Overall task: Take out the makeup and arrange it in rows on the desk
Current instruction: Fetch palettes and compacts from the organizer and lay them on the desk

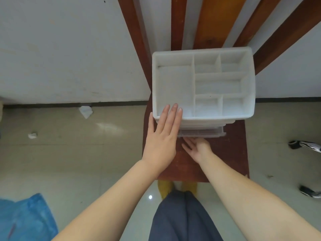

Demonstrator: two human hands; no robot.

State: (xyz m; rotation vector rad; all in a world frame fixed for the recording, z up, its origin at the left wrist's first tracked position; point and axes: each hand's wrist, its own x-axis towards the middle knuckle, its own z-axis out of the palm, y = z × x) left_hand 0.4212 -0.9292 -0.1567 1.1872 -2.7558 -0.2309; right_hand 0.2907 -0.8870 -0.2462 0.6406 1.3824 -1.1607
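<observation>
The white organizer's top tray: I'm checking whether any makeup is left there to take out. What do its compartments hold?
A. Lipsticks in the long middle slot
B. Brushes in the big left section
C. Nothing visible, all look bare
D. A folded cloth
C: every compartment of the white organizer shows only bare white floor, while the left hand lies flat on its near-left corner.

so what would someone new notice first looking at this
The white plastic organiser with empty divided compartments stands at the centre on a reddish-brown wooden surface. The left hand lies flat on its front-left corner, and the right hand reaches at a clear drawer that sticks out at its base.
</observation>
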